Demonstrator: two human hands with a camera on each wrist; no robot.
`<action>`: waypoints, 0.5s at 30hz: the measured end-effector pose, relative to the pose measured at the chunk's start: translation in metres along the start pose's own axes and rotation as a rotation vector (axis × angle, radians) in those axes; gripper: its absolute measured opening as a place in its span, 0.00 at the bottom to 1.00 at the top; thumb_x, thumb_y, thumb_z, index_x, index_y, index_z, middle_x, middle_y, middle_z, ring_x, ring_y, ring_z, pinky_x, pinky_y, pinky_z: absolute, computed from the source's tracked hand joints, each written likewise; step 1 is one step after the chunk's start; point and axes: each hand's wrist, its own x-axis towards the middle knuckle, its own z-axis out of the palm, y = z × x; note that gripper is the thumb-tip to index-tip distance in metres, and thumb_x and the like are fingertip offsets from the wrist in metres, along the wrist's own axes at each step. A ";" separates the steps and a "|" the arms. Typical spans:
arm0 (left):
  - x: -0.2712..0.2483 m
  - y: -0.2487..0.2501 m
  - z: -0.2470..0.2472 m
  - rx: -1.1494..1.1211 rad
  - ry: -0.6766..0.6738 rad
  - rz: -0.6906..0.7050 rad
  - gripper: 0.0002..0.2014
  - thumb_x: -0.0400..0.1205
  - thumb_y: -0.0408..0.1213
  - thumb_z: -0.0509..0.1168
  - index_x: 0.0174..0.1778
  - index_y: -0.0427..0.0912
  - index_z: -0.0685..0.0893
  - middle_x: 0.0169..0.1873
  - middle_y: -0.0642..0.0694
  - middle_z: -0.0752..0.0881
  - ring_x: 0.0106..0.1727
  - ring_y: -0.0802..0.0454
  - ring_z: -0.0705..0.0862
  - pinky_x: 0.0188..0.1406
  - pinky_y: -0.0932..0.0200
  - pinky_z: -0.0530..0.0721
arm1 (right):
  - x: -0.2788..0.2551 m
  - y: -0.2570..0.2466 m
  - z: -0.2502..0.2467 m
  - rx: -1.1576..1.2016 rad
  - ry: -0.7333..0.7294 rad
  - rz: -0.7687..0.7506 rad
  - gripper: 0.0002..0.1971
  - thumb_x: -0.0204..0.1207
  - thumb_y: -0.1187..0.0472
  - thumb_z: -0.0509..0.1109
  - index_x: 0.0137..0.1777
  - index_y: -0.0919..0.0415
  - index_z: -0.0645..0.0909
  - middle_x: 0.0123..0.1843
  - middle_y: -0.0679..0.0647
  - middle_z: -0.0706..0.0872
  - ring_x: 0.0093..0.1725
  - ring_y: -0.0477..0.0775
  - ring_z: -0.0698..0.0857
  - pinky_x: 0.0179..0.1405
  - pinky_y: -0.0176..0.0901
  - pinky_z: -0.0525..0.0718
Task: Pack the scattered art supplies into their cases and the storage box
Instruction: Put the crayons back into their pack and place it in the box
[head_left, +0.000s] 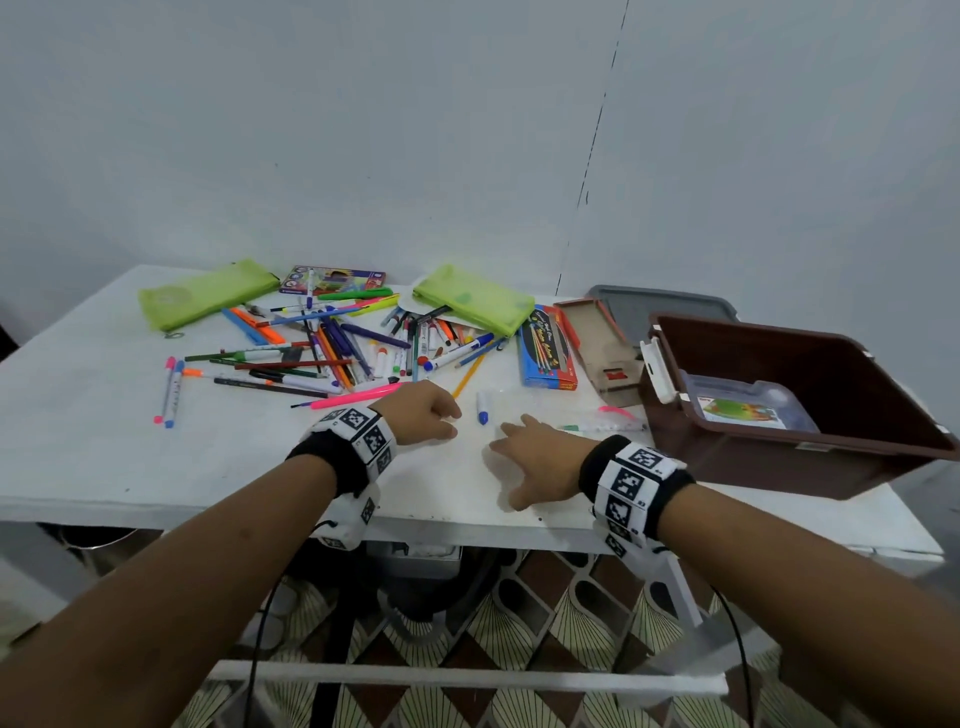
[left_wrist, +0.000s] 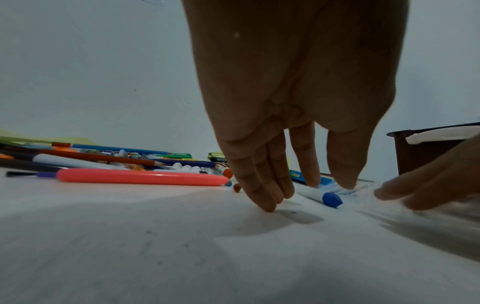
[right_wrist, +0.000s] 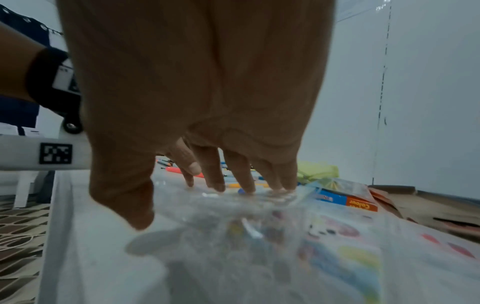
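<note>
Clear, printed, flat plastic pouch (right_wrist: 324, 246) lies under the right hand (head_left: 540, 462), whose spread fingers press it flat. Left hand (head_left: 423, 410), just beside, relaxed and empty. Judged light, limp, slippery: pinch an edge, don't scoop.

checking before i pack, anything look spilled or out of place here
Yes: pens and pencils lie scattered in a loose heap across the table, outside the two green pouches. The brown box overhangs the table's right edge, and its grey lid lies behind it.
</note>
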 end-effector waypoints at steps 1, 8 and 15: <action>-0.001 -0.003 -0.001 -0.006 0.004 -0.008 0.19 0.79 0.41 0.72 0.66 0.43 0.84 0.61 0.45 0.85 0.60 0.50 0.83 0.62 0.55 0.81 | -0.001 -0.003 -0.004 0.012 0.018 -0.022 0.31 0.76 0.47 0.71 0.75 0.61 0.71 0.69 0.61 0.74 0.70 0.64 0.71 0.65 0.56 0.75; -0.008 -0.023 -0.011 -0.176 0.090 -0.092 0.24 0.79 0.34 0.70 0.72 0.46 0.75 0.55 0.43 0.85 0.53 0.47 0.85 0.51 0.57 0.82 | -0.005 -0.010 -0.027 0.205 0.522 -0.124 0.21 0.80 0.69 0.58 0.72 0.64 0.77 0.68 0.60 0.83 0.64 0.62 0.82 0.58 0.46 0.76; -0.027 -0.028 -0.030 -0.976 0.276 -0.274 0.11 0.91 0.38 0.50 0.66 0.46 0.73 0.46 0.33 0.88 0.39 0.41 0.87 0.41 0.50 0.87 | -0.001 -0.012 -0.028 0.311 0.678 -0.243 0.26 0.77 0.74 0.59 0.74 0.60 0.77 0.72 0.56 0.82 0.70 0.58 0.78 0.71 0.50 0.74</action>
